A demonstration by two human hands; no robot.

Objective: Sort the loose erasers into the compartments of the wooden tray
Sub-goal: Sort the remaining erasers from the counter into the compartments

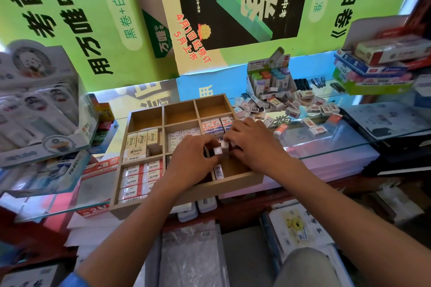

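Note:
A wooden tray (186, 191) with nine compartments lies on the glass counter. Its back row holds nothing; the left and middle compartments hold rows of erasers. My left hand (191, 158) and my right hand (251, 144) meet over the tray's middle and near right compartments. My left fingers pinch a white eraser (218, 151). My right fingers pinch a second white eraser (225, 145) right beside it. A pile of loose erasers (286, 106) lies on the glass behind and right of the tray.
A display box of coloured stationery (268, 77) stands behind the pile. Stacked boxes (373, 67) sit at the right, packaged goods (39, 105) at the left. The glass counter's front edge (338, 149) runs right of the tray, with shelves below.

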